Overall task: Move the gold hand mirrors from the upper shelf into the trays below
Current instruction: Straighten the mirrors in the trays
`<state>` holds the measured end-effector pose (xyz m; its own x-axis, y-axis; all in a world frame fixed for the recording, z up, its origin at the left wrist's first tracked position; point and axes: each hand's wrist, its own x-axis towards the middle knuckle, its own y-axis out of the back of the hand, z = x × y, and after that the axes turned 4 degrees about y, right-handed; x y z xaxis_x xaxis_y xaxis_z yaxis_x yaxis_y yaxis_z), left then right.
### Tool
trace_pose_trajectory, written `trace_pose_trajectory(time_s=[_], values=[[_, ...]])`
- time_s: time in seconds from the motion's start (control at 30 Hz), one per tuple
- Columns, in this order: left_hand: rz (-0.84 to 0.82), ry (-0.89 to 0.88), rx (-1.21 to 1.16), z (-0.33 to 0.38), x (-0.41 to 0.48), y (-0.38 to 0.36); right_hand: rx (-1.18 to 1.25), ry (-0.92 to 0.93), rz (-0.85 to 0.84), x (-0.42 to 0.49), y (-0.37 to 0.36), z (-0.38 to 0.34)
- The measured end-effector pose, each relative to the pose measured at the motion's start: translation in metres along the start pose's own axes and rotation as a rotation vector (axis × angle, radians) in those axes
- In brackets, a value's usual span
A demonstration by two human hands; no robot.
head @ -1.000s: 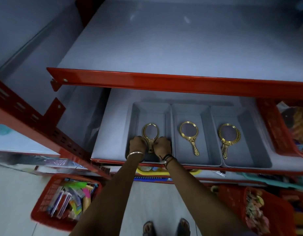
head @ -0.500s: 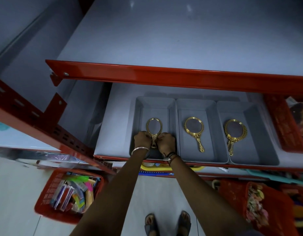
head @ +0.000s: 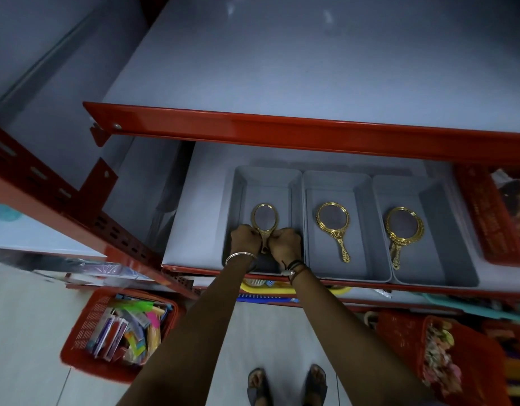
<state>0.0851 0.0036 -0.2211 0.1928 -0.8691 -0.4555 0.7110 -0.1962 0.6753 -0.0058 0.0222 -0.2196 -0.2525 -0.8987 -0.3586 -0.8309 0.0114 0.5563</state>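
Gripping the handle of a gold hand mirror [head: 264, 222] from both sides, my left hand [head: 246, 239] and right hand [head: 285, 242] are both curled closed on it, knuckles up, inside the left grey tray [head: 238, 200]. Its oval glass stands just beyond my fingers, tipped toward the tray's back wall. Whether its lower end touches the tray floor I cannot tell, since my fists hide it. To the right of my right fingers, the middle tray [head: 367, 230] holds a second mirror [head: 334, 227] lying flat, handle toward me. Further right, the right tray [head: 446, 230] holds what looks like a small stack of mirrors [head: 402, 230]. Above my fingers runs the red edge of the upper shelf [head: 282, 133]. Well below them, a red basket [head: 77, 347] sits on the floor.
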Motion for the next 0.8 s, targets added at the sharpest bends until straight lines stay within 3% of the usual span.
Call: trace_pose_trajectory(time_s=[0.1,0.2,0.33,0.47,0.63,0.8], values=[[0.081,-0.023,-0.046,0.003,0.001,0.005,0.06,0.06,0.032,0.0,0.019,-0.003],[0.152,-0.096,-0.083,0.016,-0.004,0.008,0.337,0.102,0.047,-0.001,0.05,-0.004],[0.193,-0.301,-0.191,0.054,-0.031,-0.003,0.512,0.061,0.157,0.006,0.099,0.023],[0.058,-0.404,-0.162,0.087,-0.053,-0.041,0.104,0.08,0.332,0.013,0.138,0.063],[-0.162,-0.307,0.003,0.101,-0.06,-0.092,-0.224,0.054,0.095,0.021,0.15,0.086],[-0.216,-0.156,0.058,0.104,-0.054,-0.117,-0.242,0.013,0.024,0.03,0.146,0.091]])
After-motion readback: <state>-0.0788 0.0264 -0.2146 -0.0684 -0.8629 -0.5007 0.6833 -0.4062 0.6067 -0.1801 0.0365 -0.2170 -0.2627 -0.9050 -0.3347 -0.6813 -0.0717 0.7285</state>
